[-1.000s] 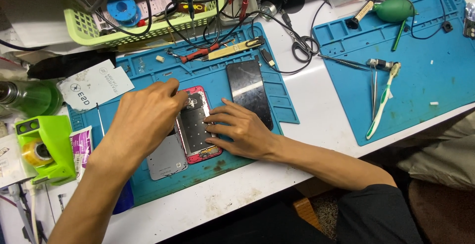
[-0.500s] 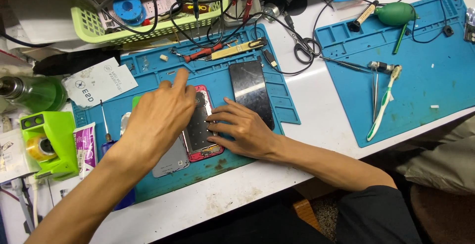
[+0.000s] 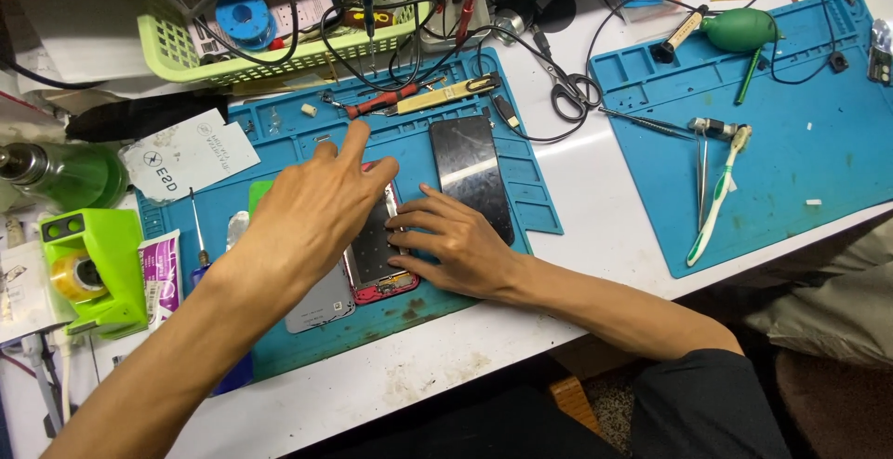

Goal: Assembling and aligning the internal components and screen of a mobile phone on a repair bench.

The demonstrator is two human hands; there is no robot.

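While right hand (image 3: 465,250) steady, left hand (image 3: 312,208) farther forward.

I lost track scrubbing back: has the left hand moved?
Yes. The left hand has reached up the blue mat, toward the green basket.

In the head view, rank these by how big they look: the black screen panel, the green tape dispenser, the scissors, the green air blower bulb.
Largest to smallest:
1. Black screen panel
2. Green tape dispenser
3. Scissors and green air blower bulb look about alike; not ranked.
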